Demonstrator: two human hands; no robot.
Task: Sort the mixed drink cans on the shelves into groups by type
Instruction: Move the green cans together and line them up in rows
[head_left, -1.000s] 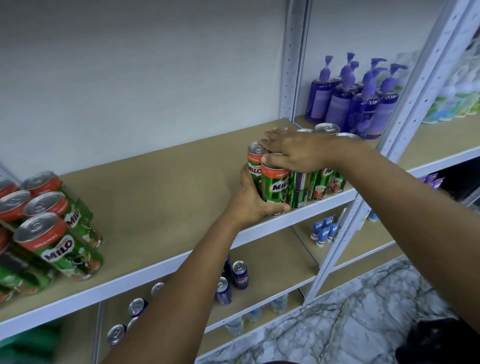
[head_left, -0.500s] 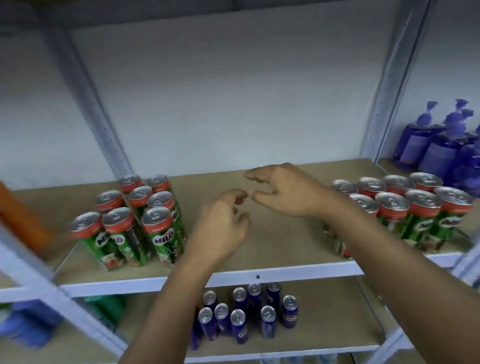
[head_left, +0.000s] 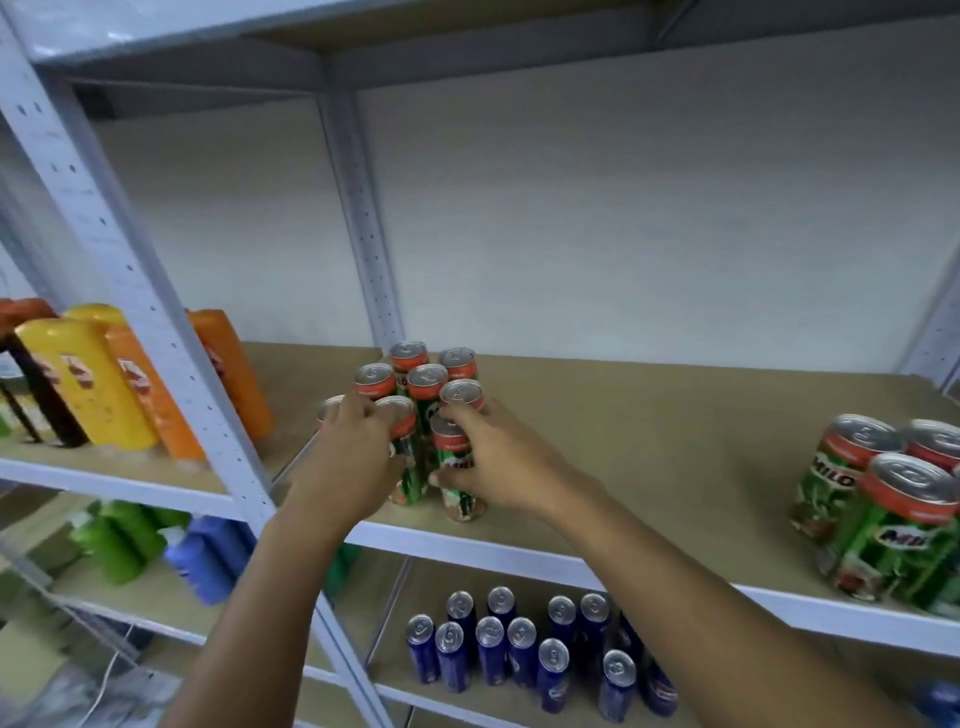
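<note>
On the shelf (head_left: 649, 441), left Milo cans (head_left: 423, 384) are being clasped by both hands' fingers (head_left: 441, 470), the right group (head_left: 883, 509) being unjoined.

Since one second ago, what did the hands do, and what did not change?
Both hands let go of the right Milo cans and crossed the shelf leftward. Now the left hand and right hand grip front cans of the left Milo cans. The blue cans below stayed upright; the right group stayed in place.
</note>
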